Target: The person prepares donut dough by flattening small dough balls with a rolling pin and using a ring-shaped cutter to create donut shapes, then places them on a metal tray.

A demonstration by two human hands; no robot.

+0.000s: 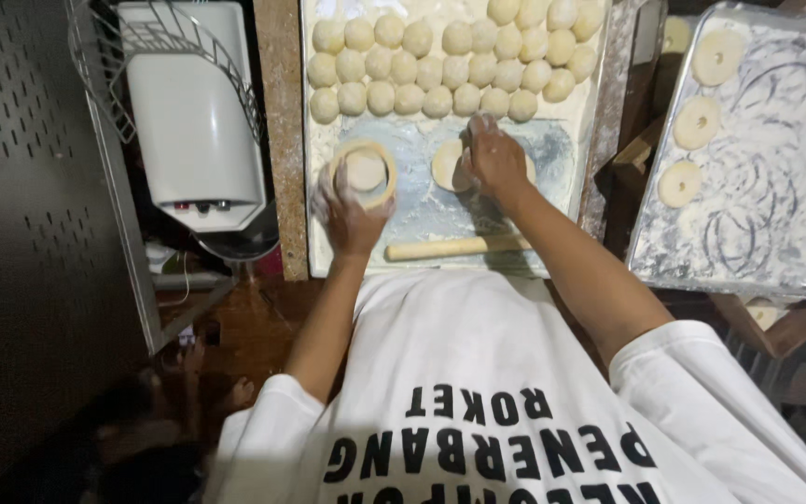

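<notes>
My left hand (pixel 347 207) grips a round ring cutter (pixel 366 173) that stands on a pale dough disc on the floured board (pixel 557 154). My right hand (pixel 494 157) lies palm-down on a flattened dough round (pixel 445 168) just right of the cutter, its fingertips near the front row of dough balls. Several rows of dough balls (pixel 440 65) fill the far part of the board. A wooden rolling pin (pixel 450 247) lies across the near edge of the board, between my forearms.
A floured metal tray (pixel 776 205) on the right carries three ring-shaped dough pieces (pixel 697 121). Left of the board stand a white appliance (pixel 193 112), a wire rack (pixel 104 47) and a dark perforated metal panel (pixel 30 233).
</notes>
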